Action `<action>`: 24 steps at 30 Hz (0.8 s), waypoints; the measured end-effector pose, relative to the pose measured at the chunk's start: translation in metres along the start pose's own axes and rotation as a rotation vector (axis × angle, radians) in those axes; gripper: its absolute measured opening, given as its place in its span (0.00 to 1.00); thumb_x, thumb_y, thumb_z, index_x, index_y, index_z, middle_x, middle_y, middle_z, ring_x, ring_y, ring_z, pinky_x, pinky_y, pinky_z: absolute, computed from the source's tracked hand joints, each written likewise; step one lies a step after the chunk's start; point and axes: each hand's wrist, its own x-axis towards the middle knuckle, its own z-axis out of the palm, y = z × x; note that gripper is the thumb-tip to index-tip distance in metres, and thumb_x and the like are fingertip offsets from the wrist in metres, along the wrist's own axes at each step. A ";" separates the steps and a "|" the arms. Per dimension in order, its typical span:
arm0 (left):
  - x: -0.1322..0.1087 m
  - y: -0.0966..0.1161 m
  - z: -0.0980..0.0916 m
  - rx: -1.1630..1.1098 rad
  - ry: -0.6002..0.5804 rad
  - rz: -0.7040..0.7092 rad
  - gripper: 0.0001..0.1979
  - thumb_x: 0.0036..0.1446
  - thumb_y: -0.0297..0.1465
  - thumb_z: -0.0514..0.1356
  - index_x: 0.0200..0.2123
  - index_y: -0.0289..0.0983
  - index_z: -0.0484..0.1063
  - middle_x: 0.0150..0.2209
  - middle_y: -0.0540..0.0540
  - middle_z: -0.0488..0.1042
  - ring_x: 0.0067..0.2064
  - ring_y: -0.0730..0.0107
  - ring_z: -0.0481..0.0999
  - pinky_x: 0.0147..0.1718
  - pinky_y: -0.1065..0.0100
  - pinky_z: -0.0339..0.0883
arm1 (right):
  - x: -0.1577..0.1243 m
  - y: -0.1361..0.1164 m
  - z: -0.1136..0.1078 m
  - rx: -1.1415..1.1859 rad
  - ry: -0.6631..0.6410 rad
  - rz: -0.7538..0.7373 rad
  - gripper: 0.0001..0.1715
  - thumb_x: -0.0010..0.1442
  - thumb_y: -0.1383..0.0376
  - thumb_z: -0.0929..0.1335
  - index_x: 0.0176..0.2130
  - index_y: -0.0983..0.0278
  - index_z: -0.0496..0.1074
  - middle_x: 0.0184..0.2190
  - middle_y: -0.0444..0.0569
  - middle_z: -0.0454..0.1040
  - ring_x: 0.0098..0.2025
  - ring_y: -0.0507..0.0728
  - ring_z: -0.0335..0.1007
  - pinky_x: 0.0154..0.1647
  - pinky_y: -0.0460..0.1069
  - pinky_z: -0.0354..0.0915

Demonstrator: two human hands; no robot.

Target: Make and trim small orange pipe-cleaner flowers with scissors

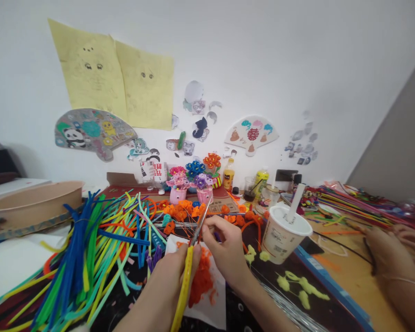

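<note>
My left hand (162,286) is closed round a pair of yellow-handled scissors (185,286), whose thin metal blades point up and away from me. Beside the blades, my right hand (226,244) is closed in a pinch; whatever lies between its fingertips is too small or hidden to make out. Beneath both hands lies a white sheet of paper (219,311) with a heap of orange fluff clippings (202,281) on it. Several orange pipe-cleaner flowers (181,210) on thin stems lie just beyond my hands.
Bundled colourful pipe cleaners (76,258) spread over the left side. A white-lidded cup with a straw (287,233) stands on the right, near yellow fuzzy pieces (302,286). Potted craft flowers (204,186) stand behind. Another person's hands (390,258) are at the far right.
</note>
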 end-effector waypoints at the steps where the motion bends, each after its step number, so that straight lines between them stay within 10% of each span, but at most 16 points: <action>1: 0.001 0.000 0.000 -0.009 -0.006 0.002 0.24 0.55 0.53 0.49 0.25 0.38 0.67 0.20 0.50 0.68 0.25 0.65 0.70 0.24 0.68 0.63 | -0.001 -0.001 0.001 -0.007 -0.004 -0.005 0.09 0.55 0.70 0.64 0.24 0.64 0.68 0.19 0.40 0.63 0.22 0.50 0.55 0.24 0.45 0.54; 13: 0.010 -0.006 -0.025 0.122 -0.056 0.118 0.24 0.58 0.50 0.49 0.22 0.38 0.67 0.21 0.51 0.70 0.25 0.69 0.68 0.24 0.71 0.59 | 0.010 -0.002 -0.015 0.312 0.086 0.141 0.09 0.49 0.67 0.66 0.20 0.64 0.66 0.14 0.38 0.62 0.17 0.47 0.54 0.17 0.43 0.53; 24: -0.017 0.004 -0.047 1.160 0.074 0.123 0.14 0.60 0.32 0.51 0.42 0.32 0.73 0.39 0.35 0.77 0.40 0.47 0.78 0.34 0.56 0.70 | 0.022 0.007 -0.027 0.626 0.108 0.260 0.08 0.47 0.65 0.67 0.19 0.64 0.67 0.11 0.39 0.64 0.12 0.46 0.51 0.13 0.42 0.47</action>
